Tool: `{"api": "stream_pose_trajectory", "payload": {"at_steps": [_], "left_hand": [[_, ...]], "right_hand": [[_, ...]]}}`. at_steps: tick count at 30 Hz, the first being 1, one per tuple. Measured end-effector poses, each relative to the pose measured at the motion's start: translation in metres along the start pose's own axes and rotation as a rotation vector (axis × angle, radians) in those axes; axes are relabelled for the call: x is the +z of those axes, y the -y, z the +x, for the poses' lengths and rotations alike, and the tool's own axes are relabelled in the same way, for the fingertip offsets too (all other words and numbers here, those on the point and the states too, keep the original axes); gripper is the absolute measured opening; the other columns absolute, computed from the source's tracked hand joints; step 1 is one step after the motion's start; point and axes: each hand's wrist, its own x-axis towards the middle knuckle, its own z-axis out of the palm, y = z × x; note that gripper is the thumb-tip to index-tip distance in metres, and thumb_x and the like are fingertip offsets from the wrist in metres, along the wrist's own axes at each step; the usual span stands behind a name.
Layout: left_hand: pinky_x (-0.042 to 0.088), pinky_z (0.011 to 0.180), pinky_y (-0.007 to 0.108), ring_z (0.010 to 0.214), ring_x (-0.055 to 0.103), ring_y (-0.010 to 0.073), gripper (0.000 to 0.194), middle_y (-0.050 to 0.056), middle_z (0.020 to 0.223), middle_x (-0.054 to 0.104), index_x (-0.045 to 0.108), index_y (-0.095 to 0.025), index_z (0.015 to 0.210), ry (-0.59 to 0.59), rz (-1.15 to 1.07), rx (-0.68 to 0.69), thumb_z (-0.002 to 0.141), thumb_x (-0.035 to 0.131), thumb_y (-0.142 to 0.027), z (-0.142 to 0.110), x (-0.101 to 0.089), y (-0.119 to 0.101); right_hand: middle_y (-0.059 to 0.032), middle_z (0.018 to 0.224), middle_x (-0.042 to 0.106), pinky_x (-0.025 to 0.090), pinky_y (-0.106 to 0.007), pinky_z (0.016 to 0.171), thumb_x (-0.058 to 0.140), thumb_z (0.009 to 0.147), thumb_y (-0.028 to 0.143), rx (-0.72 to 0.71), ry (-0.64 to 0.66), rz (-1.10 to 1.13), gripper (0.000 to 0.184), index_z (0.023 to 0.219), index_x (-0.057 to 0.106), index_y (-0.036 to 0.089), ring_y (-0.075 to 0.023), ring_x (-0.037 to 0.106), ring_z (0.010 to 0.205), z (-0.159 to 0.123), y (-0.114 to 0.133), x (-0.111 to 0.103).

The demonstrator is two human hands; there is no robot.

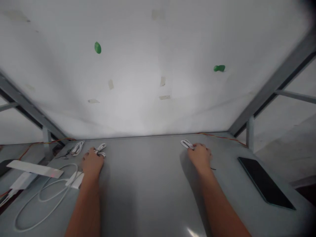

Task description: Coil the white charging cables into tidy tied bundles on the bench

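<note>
On the left of the grey table [153,184], my left hand [92,161] has its fingers closed on a coiled white cable [101,148], whose loops stick out past the fingertips. Another coiled white cable [77,148] lies just left of that hand, with a black tie beside it. Farther right, my right hand [200,155] grips a third coiled white cable [187,144] near the table's back edge. A dark tie end [213,169] shows beside the right wrist. The fingers partly hide both held cables.
A dark tablet or phone [265,182] lies at the right. Leftward are a white power strip [36,168], a white adapter [75,180] and a long looped cable [40,222]. Metal frame posts [250,133] flank the white wall [138,65]; a thin red-yellow wire [222,136] runs along the back.
</note>
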Motion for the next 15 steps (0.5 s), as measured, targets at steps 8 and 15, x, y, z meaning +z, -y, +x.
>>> {"api": "stream_pose_trajectory", "payload": {"at_steps": [8,15], "left_hand": [[0.05,0.089,0.04,0.105,0.071,0.0359,0.035,0.021,0.109,0.075,0.069,-0.009,0.12,-0.062,0.066,0.07,0.094,0.047,-0.016,0.007,0.002,-0.002],[0.051,0.088,0.039,0.104,0.071,0.0336,0.031,0.022,0.107,0.075,0.07,-0.009,0.108,-0.196,-0.138,0.017,0.1,0.041,-0.018,0.003,-0.003,-0.017]], "right_hand": [[-0.0207,0.113,0.07,0.041,-0.047,0.098,0.055,0.09,0.021,-0.359,-0.119,0.052,0.023,0.104,0.071,0.014,-0.0361,0.061,0.11,-0.031,0.032,0.018],[-0.0136,0.098,0.069,0.044,-0.044,0.095,0.052,0.089,0.015,-0.627,0.025,0.335,0.015,0.092,0.066,0.019,-0.0302,0.061,0.099,-0.066,0.055,0.029]]}}
